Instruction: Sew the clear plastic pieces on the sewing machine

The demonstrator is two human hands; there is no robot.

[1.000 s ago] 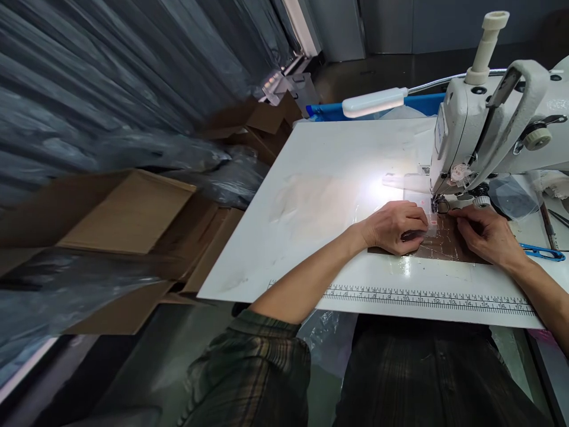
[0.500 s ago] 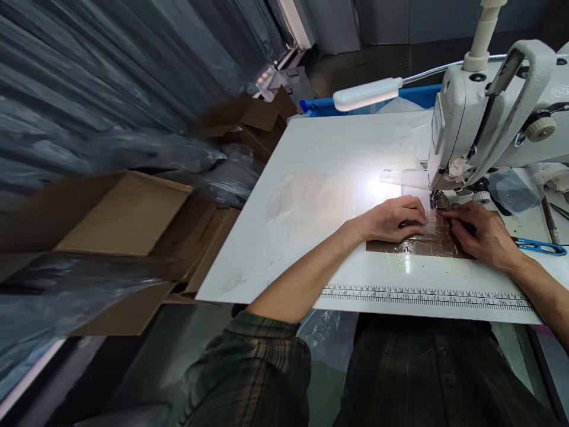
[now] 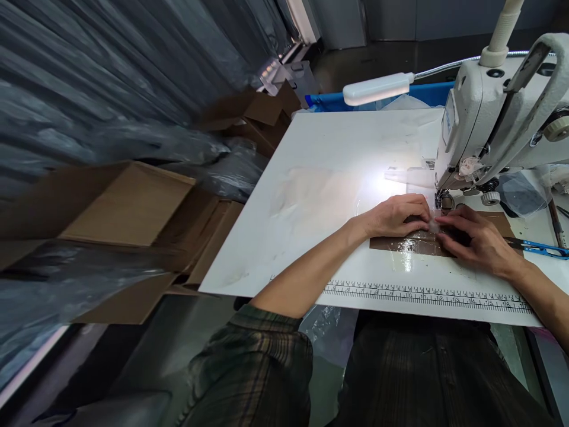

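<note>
Apparently, left hand (image 3: 402, 214) and right hand (image 3: 482, 240) pinch a clear plastic piece (image 3: 433, 226), fingers nearly closed; so near the sewing machine (image 3: 464, 127), slipping could skew it or nip skin

And there they run, black numbers climbing rightward, 9, 10, 11, all the way to 17, along the printed black ruler scale (image 3: 427, 295) on the flat white tabletop's (image 3: 311, 231) front edge! The white metal sewing machine's (image 3: 466, 112) small pale label (image 3: 448, 121) stays too small to read.
</note>
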